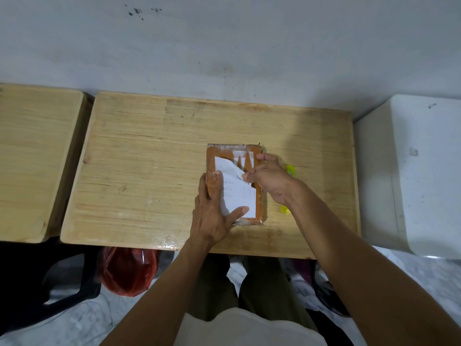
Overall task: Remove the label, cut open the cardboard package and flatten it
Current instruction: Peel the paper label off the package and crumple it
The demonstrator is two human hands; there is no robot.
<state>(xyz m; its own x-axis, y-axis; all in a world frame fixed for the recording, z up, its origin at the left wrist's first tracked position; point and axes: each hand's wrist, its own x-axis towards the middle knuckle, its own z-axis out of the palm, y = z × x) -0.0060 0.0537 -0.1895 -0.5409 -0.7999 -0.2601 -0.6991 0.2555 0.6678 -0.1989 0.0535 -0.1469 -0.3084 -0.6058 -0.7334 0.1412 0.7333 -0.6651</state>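
A small brown cardboard package (212, 181) wrapped in clear tape lies flat on the wooden table (149, 158). A white paper label (238, 196) covers most of its top; the label's far right corner is peeled up and folded toward me. My left hand (214, 213) presses on the package's left side, thumb on the label's near edge. My right hand (269, 181) pinches the lifted label corner between thumb and fingers. White paper remnants stay stuck near the package's far edge.
A yellow-handled cutter (289, 171) lies on the table to the right of the package, mostly hidden by my right wrist. A second wooden table (32, 158) stands at left, a white box-like object (411, 171) at right. A red plastic bag (127, 270) hangs under the table.
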